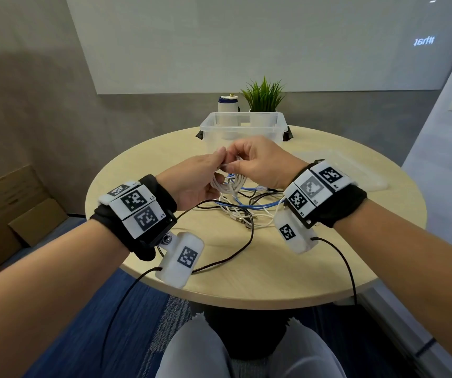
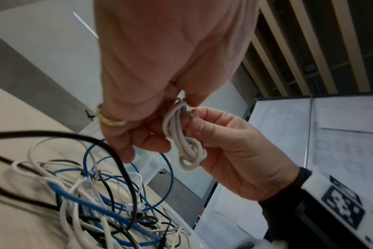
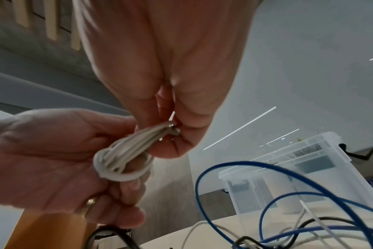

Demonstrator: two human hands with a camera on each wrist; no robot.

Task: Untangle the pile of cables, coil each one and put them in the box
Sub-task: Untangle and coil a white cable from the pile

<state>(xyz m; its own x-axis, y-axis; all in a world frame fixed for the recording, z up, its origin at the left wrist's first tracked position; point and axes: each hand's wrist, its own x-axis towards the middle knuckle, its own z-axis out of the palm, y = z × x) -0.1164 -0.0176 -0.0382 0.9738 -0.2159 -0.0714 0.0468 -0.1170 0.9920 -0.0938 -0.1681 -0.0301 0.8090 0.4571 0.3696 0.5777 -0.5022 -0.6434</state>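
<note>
A small white cable coil (image 1: 223, 185) hangs between both hands above the round table (image 1: 274, 268). My left hand (image 1: 214, 166) grips the bundle (image 3: 119, 158), its fingers curled round the wrapped loops. At the top of the coil (image 2: 181, 134), my right hand (image 1: 234, 163) pinches the metal plug end. Under the hands lies the tangled pile (image 1: 246, 208) of blue, white and black cables (image 2: 100, 202). The clear plastic box (image 1: 242, 130) stands open just beyond the hands; nothing shows inside it.
A potted plant (image 1: 263, 96) and a white bottle (image 1: 228, 105) stand behind the box. The clear lid (image 1: 356, 170) lies at the table's right. Cardboard boxes (image 1: 14, 203) sit on the floor to the left. Black wrist-camera leads (image 1: 227, 257) trail over the table's front edge.
</note>
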